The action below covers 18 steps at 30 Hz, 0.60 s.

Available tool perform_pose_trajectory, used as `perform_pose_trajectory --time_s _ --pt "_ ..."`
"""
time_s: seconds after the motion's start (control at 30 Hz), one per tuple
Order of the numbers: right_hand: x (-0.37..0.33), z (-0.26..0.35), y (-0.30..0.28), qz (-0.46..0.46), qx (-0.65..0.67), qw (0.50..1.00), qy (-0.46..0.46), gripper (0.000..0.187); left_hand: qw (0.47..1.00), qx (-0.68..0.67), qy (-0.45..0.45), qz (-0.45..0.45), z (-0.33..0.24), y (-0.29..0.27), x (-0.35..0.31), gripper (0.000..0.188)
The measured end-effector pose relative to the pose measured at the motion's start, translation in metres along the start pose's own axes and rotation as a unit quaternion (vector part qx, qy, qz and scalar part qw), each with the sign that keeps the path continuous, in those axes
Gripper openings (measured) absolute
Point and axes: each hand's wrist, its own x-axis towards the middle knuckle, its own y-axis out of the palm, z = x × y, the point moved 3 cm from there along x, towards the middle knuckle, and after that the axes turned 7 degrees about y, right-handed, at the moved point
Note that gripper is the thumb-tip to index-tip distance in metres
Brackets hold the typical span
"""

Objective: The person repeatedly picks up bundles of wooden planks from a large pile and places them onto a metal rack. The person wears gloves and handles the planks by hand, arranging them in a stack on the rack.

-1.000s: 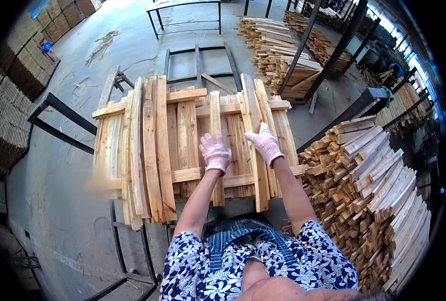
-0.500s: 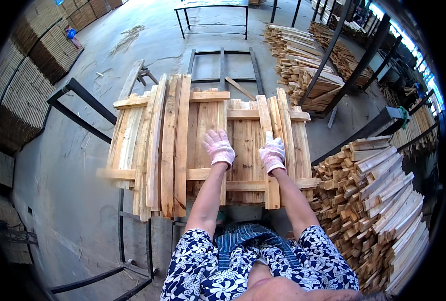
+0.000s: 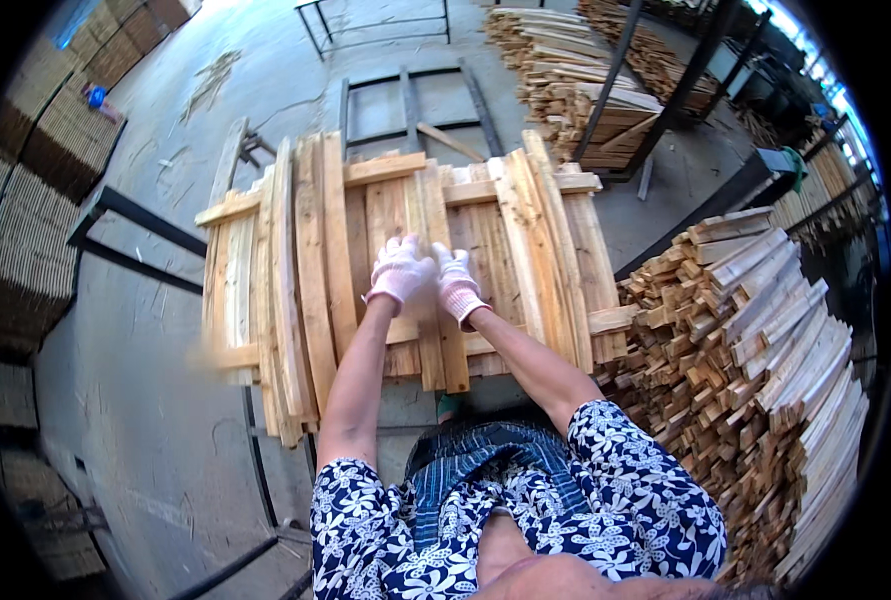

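Before me lies a platform of pale wooden slats point(image 3: 310, 240) set side by side across wooden crosspieces point(image 3: 385, 168). My left hand point(image 3: 402, 272), in a white and pink knit glove, rests on the middle slats with its fingers apart. Close beside it, my gloved right hand point(image 3: 458, 287) has its fingers around a wooden slat point(image 3: 452, 352) that runs lengthwise over the crosspieces. The parts of the slats under both gloves are hidden. Several loose slats point(image 3: 540, 270) lie to the right of my right hand, some tilted.
A tall heap of cut wood strips point(image 3: 755, 370) stands close on the right. Dark metal frames point(image 3: 145, 205) surround the work. Behind are another wood stack point(image 3: 565, 80) and a metal table frame point(image 3: 385, 25); stacked boards point(image 3: 25, 225) line the left.
My right hand has moved left with a slat, close to my left hand. That slat now lies near the middle. The whole view has shifted somewhat.
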Motion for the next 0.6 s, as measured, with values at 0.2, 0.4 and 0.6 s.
perform_pose_trajectory --time_s 0.2,0.4,0.6 --pt "-0.015 -0.005 -0.176 -0.264 -0.362 0.881 -0.153 0.029 0.951 -0.283 0.061 -0.113 -0.083 0.07 0.007 0.069" --pt "0.007 -0.205 -0.196 -0.174 0.028 0.982 0.069 0.034 0.99 -0.082 -0.086 0.072 -0.21 0.135 -0.008 0.119" --pt "-0.007 -0.157 -0.237 -0.174 -0.027 0.984 0.001 0.038 0.98 -0.181 -0.056 0.061 -0.176 0.134 0.004 0.118"
